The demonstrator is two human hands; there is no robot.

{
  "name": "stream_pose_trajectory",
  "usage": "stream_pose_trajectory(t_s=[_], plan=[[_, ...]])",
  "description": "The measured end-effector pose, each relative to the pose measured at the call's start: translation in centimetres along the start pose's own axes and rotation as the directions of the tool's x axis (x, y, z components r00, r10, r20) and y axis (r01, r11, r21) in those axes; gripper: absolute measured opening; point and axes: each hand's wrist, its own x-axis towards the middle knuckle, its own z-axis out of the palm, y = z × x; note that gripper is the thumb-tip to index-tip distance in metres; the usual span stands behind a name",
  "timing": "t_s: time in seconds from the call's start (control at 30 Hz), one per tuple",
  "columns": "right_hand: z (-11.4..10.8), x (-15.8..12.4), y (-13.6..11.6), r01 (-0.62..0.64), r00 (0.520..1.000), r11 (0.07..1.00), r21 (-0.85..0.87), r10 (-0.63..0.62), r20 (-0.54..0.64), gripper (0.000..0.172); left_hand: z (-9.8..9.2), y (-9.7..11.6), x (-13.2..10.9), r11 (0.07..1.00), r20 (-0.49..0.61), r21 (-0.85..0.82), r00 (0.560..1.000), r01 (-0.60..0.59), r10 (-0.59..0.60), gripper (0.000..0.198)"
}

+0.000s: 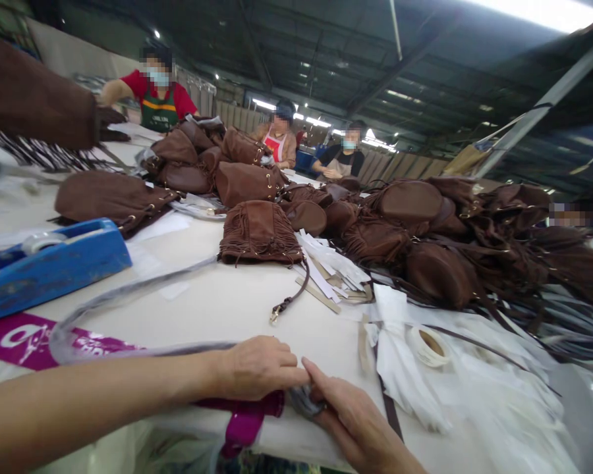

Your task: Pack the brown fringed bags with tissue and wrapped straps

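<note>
My left hand (259, 370) is closed low in the middle of the view, over a long strap (128, 289) sleeved in clear grey plastic. That strap loops out to the left and back from the brown fringed bag (259, 230), which lies on the table in front of me. Facing it, my right hand (353, 411) is closed around the strap's bunched, wrapped end, and the fingertips of both hands almost meet. A short brown strap with a metal clip (275, 315) trails from the bag's right side.
A blue tape dispenser (54, 266) stands at left on a purple printed strip (24, 339). Brown bags (410, 204) are heaped across the back and right. Paper strips (333, 260), a tape roll (429, 347) and white wrapping (494, 401) lie rightward. Several co-workers (161, 99) are beyond.
</note>
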Motion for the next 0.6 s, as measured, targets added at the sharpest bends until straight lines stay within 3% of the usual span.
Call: stream_pose_trajectory(t_s=[0.1,0.2,0.27,0.33,0.4,0.47,0.53,0.6], plan=[[-0.9,0.0,-0.1,0.039,0.999,0.999,0.014,-0.040,0.029,0.075,-0.6,-1.2,0.2,0.997,0.020,-0.060,0.998,-0.057,0.058,0.020],[-1.3,0.1,-0.8,0.027,0.998,0.999,-0.025,-0.025,0.050,0.079,-0.2,-0.3,1.4,1.000,0.091,-0.030,0.996,-0.006,0.009,0.019],[-1.1,0.1,-1.3,-0.090,0.995,0.991,-0.097,0.094,0.044,0.085,0.4,1.3,2.3,0.998,0.110,0.013,0.992,0.060,-0.061,0.019],[-0.3,0.0,-1.8,-0.271,0.962,0.944,-0.189,0.274,-0.007,0.091,1.1,3.0,2.9,0.985,0.106,0.039,0.980,0.167,-0.171,0.014],[0.6,0.0,-2.0,-0.360,0.933,0.902,-0.239,0.353,-0.074,0.091,1.4,3.9,2.8,0.966,0.102,0.044,0.960,0.256,-0.259,0.009],[0.9,-0.1,-1.7,-0.284,0.958,0.931,-0.229,0.270,-0.093,0.087,1.2,3.5,2.3,0.974,0.101,0.029,0.969,0.224,-0.226,0.009],[0.5,-0.3,-1.1,-0.095,0.994,0.977,-0.192,0.083,-0.071,0.082,0.7,2.1,1.6,0.994,0.097,0.036,0.989,0.106,-0.109,0.012],[-0.2,-0.4,-0.3,0.058,0.998,0.983,-0.176,-0.063,-0.026,0.078,0.2,0.6,1.1,0.997,0.101,0.071,0.995,-0.001,-0.006,0.014]])
